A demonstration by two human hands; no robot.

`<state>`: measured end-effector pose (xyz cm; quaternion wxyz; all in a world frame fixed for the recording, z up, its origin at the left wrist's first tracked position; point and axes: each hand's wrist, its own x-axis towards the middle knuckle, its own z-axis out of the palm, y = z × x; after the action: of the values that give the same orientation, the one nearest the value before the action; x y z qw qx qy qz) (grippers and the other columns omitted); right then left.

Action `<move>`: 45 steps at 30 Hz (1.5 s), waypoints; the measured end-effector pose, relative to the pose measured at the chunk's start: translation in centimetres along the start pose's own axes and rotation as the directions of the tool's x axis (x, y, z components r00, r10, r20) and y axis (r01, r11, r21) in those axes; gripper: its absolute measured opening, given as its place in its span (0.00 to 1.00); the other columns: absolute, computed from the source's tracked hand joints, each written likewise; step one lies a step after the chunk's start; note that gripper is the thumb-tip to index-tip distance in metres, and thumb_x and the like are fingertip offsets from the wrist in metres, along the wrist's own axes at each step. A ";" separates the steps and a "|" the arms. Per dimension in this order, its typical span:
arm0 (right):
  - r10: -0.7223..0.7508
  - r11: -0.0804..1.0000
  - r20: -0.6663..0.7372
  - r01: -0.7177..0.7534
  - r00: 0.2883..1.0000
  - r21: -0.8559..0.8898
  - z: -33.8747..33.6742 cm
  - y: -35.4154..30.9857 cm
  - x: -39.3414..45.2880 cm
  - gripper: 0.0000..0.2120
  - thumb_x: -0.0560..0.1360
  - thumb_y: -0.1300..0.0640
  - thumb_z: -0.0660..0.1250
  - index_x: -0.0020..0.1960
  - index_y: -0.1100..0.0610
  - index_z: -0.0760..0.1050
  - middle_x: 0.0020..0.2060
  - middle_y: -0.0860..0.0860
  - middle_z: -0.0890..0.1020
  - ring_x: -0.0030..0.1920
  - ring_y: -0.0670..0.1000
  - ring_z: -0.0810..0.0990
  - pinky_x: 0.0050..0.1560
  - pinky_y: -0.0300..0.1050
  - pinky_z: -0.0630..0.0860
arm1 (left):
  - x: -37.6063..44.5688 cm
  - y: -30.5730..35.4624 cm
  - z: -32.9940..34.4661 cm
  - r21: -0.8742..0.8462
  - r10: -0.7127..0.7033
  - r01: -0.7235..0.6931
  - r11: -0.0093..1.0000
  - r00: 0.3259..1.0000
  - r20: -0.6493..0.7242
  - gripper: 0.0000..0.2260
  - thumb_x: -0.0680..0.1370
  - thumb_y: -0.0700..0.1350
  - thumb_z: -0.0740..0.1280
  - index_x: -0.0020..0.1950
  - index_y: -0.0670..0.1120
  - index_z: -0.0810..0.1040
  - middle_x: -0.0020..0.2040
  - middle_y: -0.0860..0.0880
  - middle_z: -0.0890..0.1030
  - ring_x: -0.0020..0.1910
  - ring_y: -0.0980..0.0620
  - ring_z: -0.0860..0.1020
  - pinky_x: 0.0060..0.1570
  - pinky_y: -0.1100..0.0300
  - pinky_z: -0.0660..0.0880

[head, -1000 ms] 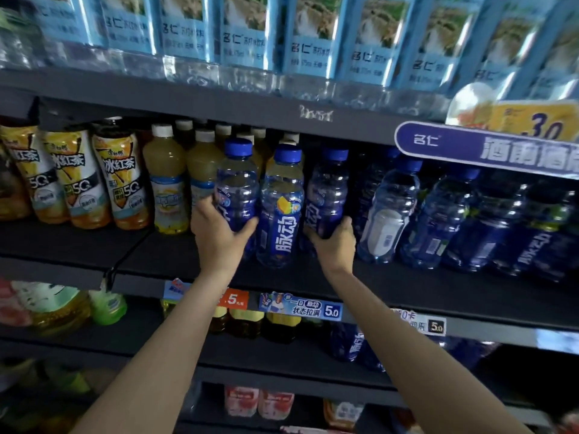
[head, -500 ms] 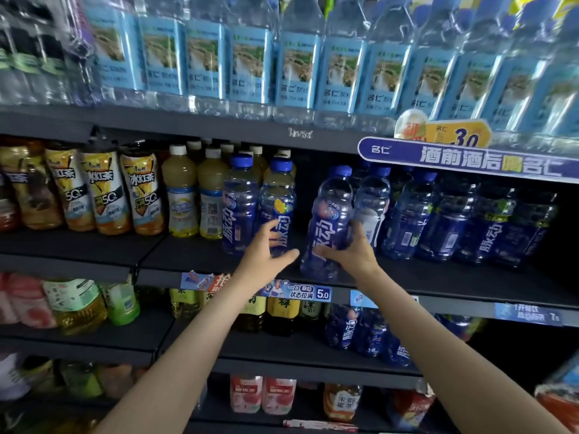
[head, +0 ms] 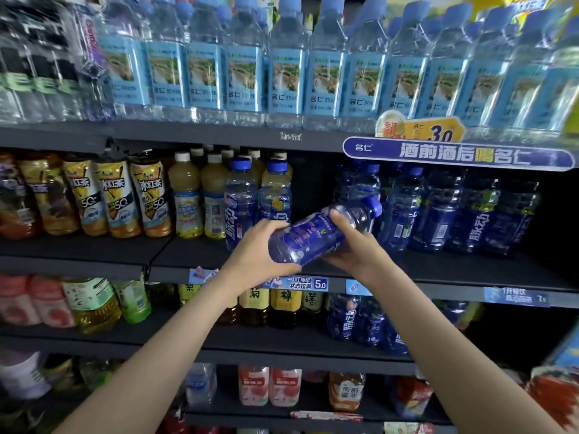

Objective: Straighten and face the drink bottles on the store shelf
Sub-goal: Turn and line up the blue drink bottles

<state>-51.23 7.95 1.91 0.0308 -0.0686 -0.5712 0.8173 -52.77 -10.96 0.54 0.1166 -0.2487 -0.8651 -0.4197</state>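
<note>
Dim, shadowed lower shelves, brighter top row, blurred wide-angle edges, sharper centre.

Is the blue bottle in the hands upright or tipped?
Tipped: the blue bottle lies nearly sideways, cap up-right, held off the shelf by left hand and right hand.

A shop is shown, most likely a convenience store or supermarket drinks aisle. Dark metal shelving (head: 200,137) is stacked in several tiers, and each tier is packed with rows of identical bottled drinks. Above the shelf edge, clear water bottles (head: 285,73) with light blue labels are lined up. Below it, iced tea bottles (head: 114,198), yellow juice bottles (head: 186,198) and blue drink bottles (head: 438,214) are grouped by kind. Price tags (head: 297,282) marked 5.0 are clipped to the lower shelf rail, and a promotional banner (head: 454,153) with a 3.0 price sign (head: 435,131) is fixed to the upper shelf edge. More bottles are ranked on the tiers beneath.
</note>
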 end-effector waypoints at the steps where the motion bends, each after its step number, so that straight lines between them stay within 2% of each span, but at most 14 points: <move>1: 0.008 0.999 -0.017 -0.007 1.000 0.043 0.1 0.3 0.0 0.27 0.71 0.50 0.72 0.66 0.61 0.70 0.51 0.56 0.83 0.51 0.54 0.83 0.41 0.48 0.83 | 0.0 0.3 -0.4 0.025 0.053 -0.053 0.998 0.999 -0.006 0.34 0.64 0.48 0.78 0.67 0.49 0.69 0.57 0.56 0.70 0.60 0.55 0.70 0.60 0.57 0.69; 3: -0.018 0.997 -0.014 0.019 1.000 0.078 0.3 0.5 -0.2 0.28 0.71 0.51 0.72 0.67 0.60 0.70 0.53 0.57 0.83 0.52 0.54 0.83 0.41 0.48 0.82 | 0.1 0.2 -0.8 -0.006 0.028 -0.028 1.000 0.999 0.023 0.33 0.66 0.49 0.77 0.67 0.51 0.68 0.59 0.56 0.69 0.62 0.54 0.70 0.62 0.54 0.69; 5: -0.075 0.994 0.001 0.075 0.997 0.079 0.4 0.2 -0.4 0.26 0.72 0.53 0.72 0.66 0.60 0.70 0.53 0.56 0.83 0.51 0.53 0.83 0.44 0.48 0.82 | 0.1 0.3 -1.1 -0.220 -0.153 0.173 0.960 0.983 0.105 0.28 0.68 0.51 0.75 0.65 0.52 0.68 0.62 0.53 0.72 0.60 0.54 0.73 0.61 0.53 0.71; 7: -0.134 0.990 0.038 0.132 0.990 0.051 0.3 -0.3 -0.6 0.24 0.72 0.54 0.71 0.65 0.60 0.70 0.52 0.55 0.83 0.49 0.52 0.83 0.47 0.48 0.82 | -0.1 0.5 -1.3 -0.527 -0.304 0.405 0.747 0.913 0.271 0.21 0.71 0.50 0.72 0.61 0.50 0.71 0.60 0.48 0.76 0.54 0.53 0.78 0.55 0.56 0.76; 9: -0.179 0.984 0.116 0.180 0.977 -0.005 0.4 -0.7 -1.1 0.23 0.70 0.53 0.72 0.62 0.59 0.72 0.50 0.53 0.83 0.48 0.50 0.82 0.48 0.46 0.81 | -0.4 0.3 -1.3 -0.562 -0.300 0.468 0.682 0.880 0.368 0.18 0.71 0.47 0.71 0.59 0.47 0.73 0.57 0.48 0.79 0.50 0.53 0.81 0.49 0.59 0.78; 13: -0.285 0.940 0.203 0.315 0.937 -0.131 0.2 -1.1 -1.8 0.21 0.66 0.52 0.72 0.57 0.56 0.74 0.48 0.49 0.84 0.49 0.50 0.82 0.50 0.47 0.80 | -0.7 0.6 -0.3 -0.370 -0.243 0.364 0.855 0.911 0.333 0.27 0.66 0.49 0.76 0.62 0.49 0.72 0.58 0.53 0.78 0.55 0.56 0.78 0.56 0.58 0.75; 17: -0.389 0.854 0.120 0.406 0.914 -0.325 0.1 -0.3 -1.9 0.08 0.74 0.51 0.68 0.53 0.45 0.76 0.46 0.48 0.83 0.51 0.49 0.82 0.54 0.50 0.79 | -0.7 0.5 1.6 -0.280 -0.222 0.221 0.934 0.975 0.027 0.29 0.64 0.49 0.79 0.59 0.51 0.68 0.54 0.56 0.75 0.53 0.57 0.74 0.51 0.63 0.69; 22: -0.230 0.957 0.011 0.229 0.973 -0.180 1.2 1.5 -2.2 0.26 0.69 0.50 0.74 0.63 0.58 0.71 0.53 0.55 0.82 0.51 0.51 0.83 0.48 0.46 0.82 | -0.6 0.0 2.3 0.155 0.024 0.022 0.988 0.958 -0.287 0.33 0.60 0.45 0.81 0.60 0.44 0.70 0.56 0.47 0.70 0.57 0.48 0.70 0.55 0.57 0.69; 25: -0.231 0.965 -0.104 0.215 0.967 -0.149 1.1 1.5 -1.9 0.27 0.67 0.54 0.77 0.61 0.60 0.71 0.51 0.56 0.82 0.49 0.52 0.83 0.40 0.42 0.82 | -0.7 0.2 2.2 0.163 0.040 -0.005 0.987 0.977 -0.211 0.35 0.63 0.46 0.79 0.64 0.44 0.67 0.60 0.47 0.69 0.61 0.47 0.69 0.58 0.55 0.68; 30: -0.288 0.892 0.060 0.290 0.956 -0.346 -0.4 0.5 -1.6 0.28 0.62 0.50 0.79 0.58 0.53 0.73 0.50 0.53 0.83 0.52 0.53 0.82 0.52 0.50 0.80 | -0.3 0.7 1.9 -0.016 -0.132 0.134 0.991 0.987 0.095 0.37 0.64 0.49 0.79 0.68 0.48 0.64 0.60 0.53 0.74 0.59 0.54 0.73 0.52 0.63 0.67; 33: -0.403 0.820 0.096 0.406 0.910 -0.403 -0.5 0.4 -2.1 0.23 0.68 0.56 0.76 0.59 0.54 0.70 0.50 0.48 0.82 0.47 0.42 0.82 0.43 0.35 0.78 | -0.5 1.0 3.4 -0.126 -0.150 0.146 0.981 0.988 -0.022 0.35 0.63 0.47 0.79 0.65 0.47 0.66 0.58 0.52 0.75 0.55 0.55 0.74 0.52 0.62 0.70; 37: -0.504 0.751 -0.009 0.433 0.864 -0.499 0.4 2.2 -2.5 0.29 0.66 0.52 0.77 0.60 0.53 0.65 0.48 0.46 0.80 0.46 0.40 0.80 0.48 0.36 0.77 | -0.3 0.9 6.3 -0.057 -0.048 0.032 0.998 0.954 -0.295 0.35 0.63 0.45 0.79 0.65 0.42 0.67 0.61 0.47 0.73 0.61 0.49 0.71 0.57 0.61 0.67; 40: -0.504 0.767 -0.086 0.400 0.859 -0.502 0.2 2.2 -2.0 0.29 0.64 0.53 0.79 0.58 0.52 0.66 0.46 0.46 0.80 0.45 0.43 0.80 0.47 0.37 0.77 | 0.0 0.4 6.9 -0.004 0.004 -0.005 1.000 0.967 -0.254 0.36 0.66 0.45 0.77 0.69 0.42 0.64 0.65 0.47 0.71 0.65 0.49 0.67 0.61 0.59 0.65; 45: -0.540 0.623 0.025 0.420 0.841 -0.659 -0.9 1.1 0.0 0.30 0.64 0.58 0.79 0.60 0.53 0.65 0.41 0.43 0.76 0.39 0.41 0.76 0.37 0.27 0.71 | 1.4 -1.9 4.8 0.140 0.036 -0.010 0.990 0.982 -0.186 0.30 0.72 0.46 0.72 0.70 0.42 0.64 0.67 0.46 0.70 0.67 0.49 0.68 0.64 0.60 0.63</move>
<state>-51.10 8.44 0.58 0.2733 0.0091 -0.8069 0.5235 -54.89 -7.73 -3.12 0.2196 -0.2090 -0.8743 -0.3791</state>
